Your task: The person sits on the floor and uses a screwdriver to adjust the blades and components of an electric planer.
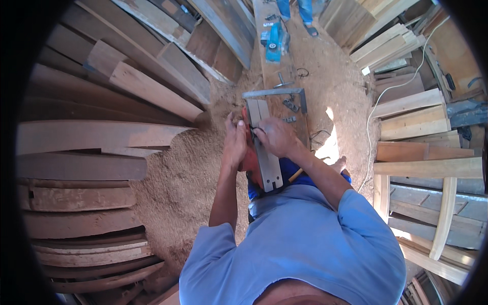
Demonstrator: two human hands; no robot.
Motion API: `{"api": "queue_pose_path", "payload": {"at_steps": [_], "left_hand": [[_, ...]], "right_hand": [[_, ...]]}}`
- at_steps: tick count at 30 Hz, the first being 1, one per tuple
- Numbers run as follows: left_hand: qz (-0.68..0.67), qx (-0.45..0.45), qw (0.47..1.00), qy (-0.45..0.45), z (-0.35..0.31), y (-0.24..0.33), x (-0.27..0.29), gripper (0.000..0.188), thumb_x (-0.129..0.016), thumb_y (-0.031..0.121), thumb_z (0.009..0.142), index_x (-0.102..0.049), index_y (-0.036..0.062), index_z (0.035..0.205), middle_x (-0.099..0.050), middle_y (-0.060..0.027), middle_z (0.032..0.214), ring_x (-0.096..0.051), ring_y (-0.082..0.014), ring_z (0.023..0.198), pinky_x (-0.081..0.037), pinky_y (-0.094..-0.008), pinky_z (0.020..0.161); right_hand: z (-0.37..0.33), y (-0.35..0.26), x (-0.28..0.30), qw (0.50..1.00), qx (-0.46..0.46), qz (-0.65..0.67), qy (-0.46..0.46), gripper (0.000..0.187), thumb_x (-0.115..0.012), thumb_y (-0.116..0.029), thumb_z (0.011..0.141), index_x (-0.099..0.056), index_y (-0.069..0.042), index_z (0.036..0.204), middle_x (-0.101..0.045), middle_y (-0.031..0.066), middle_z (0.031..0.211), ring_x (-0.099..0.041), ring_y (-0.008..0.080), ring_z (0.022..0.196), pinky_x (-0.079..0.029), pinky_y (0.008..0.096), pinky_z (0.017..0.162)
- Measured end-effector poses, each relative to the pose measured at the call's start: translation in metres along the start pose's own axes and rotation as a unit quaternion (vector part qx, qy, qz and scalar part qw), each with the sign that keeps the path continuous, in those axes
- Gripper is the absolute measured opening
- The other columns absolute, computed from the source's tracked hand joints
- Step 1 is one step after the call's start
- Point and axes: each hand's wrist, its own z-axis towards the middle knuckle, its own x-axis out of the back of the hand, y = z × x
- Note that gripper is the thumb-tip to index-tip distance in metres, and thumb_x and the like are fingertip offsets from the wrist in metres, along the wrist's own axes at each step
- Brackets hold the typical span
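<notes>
An electric planer with a red body [249,161] rests upside down by my lap, its long grey metal sole [269,170] facing up. My left hand [236,141] is against the planer's left side, fingers bent and thumb raised. Over the sole, near the blade slot, my right hand [277,137] is closed with its fingertips pinched around a small dark tool [253,129]. Most of that tool is hidden by the fingers, so its exact kind does not show.
Ahead, a wooden plank [272,75] bears a blue electric planer [273,43]. Nearer are a metal square-shaped bar [272,93] and small metal parts [291,105]. Stacked boards [91,137] line both sides. A white cable [370,122] runs at right. Another person's feet [311,30] show ahead.
</notes>
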Motion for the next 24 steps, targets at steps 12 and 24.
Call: {"api": "queue_pose_path", "payload": {"at_steps": [12, 24], "left_hand": [[0.049, -0.008, 0.999, -0.010, 0.002, -0.002, 0.001, 0.065, -0.034, 0.042, 0.106, -0.024, -0.0053, 0.149, -0.042, -0.0317, 0.144, -0.047, -0.0391, 0.133, -0.034, -0.0398, 0.111], [0.014, 0.038, 0.998, -0.047, 0.004, -0.002, -0.001, 0.069, -0.058, 0.021, 0.097, -0.020, -0.0032, 0.150, -0.056, -0.0264, 0.129, -0.057, -0.0321, 0.120, -0.044, -0.0386, 0.103]], "right_hand": [[0.003, 0.002, -0.002, 1.000, -0.015, 0.015, 0.019, 0.013, -0.061, -0.017, 0.090, -0.063, -0.004, 0.092, -0.064, 0.0171, 0.092, -0.061, 0.0372, 0.093, -0.049, 0.0445, 0.084], [-0.017, 0.026, 0.022, 0.999, -0.015, 0.009, 0.046, 0.011, -0.063, -0.015, 0.085, -0.064, -0.007, 0.091, -0.064, 0.0175, 0.088, -0.062, 0.0385, 0.090, -0.049, 0.0471, 0.079]]}}
